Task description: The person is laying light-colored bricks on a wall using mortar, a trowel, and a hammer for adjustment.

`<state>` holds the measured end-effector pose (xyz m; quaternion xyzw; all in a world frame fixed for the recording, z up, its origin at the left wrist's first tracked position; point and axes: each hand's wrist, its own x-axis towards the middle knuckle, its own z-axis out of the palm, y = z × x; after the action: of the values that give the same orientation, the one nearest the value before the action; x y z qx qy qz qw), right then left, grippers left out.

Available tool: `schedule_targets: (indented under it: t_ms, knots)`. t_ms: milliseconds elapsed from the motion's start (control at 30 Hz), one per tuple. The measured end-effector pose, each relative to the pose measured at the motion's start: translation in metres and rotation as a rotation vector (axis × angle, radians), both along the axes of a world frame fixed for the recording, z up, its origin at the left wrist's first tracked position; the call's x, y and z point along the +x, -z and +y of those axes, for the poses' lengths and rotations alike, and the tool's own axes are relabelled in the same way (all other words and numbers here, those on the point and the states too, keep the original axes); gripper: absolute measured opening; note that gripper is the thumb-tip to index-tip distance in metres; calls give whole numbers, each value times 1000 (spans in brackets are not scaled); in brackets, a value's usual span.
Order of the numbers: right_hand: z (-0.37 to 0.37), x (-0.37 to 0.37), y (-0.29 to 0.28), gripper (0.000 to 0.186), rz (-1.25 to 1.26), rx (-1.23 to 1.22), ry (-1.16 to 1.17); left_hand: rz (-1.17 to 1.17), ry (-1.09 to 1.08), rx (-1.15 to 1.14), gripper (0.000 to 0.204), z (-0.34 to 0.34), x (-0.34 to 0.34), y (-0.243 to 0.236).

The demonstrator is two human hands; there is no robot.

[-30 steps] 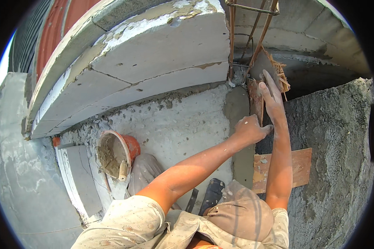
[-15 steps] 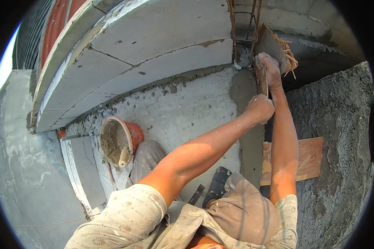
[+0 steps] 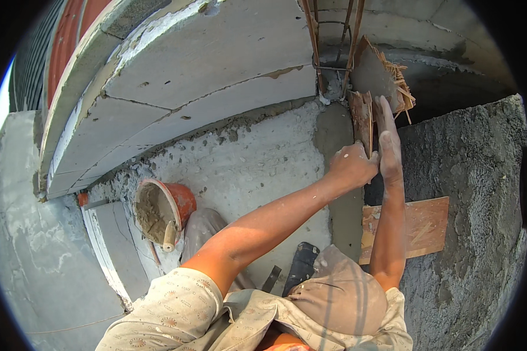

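- Head view: nearest were the person's patterned shirt [image 3: 170, 310] and a brown trouser knee [image 3: 345, 292], with a dark boot [image 3: 301, 266] just beyond.
- To the left, an orange bucket [image 3: 184, 200] of grey mortar [image 3: 151, 213] sat on the concrete floor [image 3: 263, 164]; a pale tool handle [image 3: 169, 237] lay at its rim.
- To the right, a flat board [image 3: 407, 228] lay beside a damp mortar strip [image 3: 348, 222], partly behind the right forearm.
- The left hand [image 3: 351, 167] was curled tight around the near end of a thin board [image 3: 362, 114]; its fingertips were mostly hidden.
- The right hand [image 3: 390, 143] was unclosed, fingers straight, alongside that board's right side; whether the palm pressed on it could not be told.
- The thin board stood on edge along the strip's right border, near the steel rods [image 3: 350, 47]. It looked light and stiff, more dry than slippery, and likely to chip or split at its worn edges. Gripping both faces low down, with a flat palm for backing, seemed the safest hold.
- Farther off were a splintered board [image 3: 380, 76] just past the right fingertips, a rough wall [image 3: 474, 181], a pale block wall [image 3: 216, 64] and red sheeting [image 3: 76, 35].
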<state>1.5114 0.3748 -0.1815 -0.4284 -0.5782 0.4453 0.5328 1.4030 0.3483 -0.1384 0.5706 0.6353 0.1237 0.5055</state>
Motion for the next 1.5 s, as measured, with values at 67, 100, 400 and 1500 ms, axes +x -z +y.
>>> schedule_targets:
  t_ms: [67,100,400,1500]
  knots:
    - [-47,1,-4,80,44,28,60,13,1,80,53,10,-3,9]
    - [-66,3,7,87,71,36,102,-12,-99,320,52,15,0,16]
    - [-80,-16,65,91,602,14,595,-103,-118,275,39,29,18,24]
    - [-33,-7,-44,13,-774,-56,432,266,326,374,24,120,13,-42]
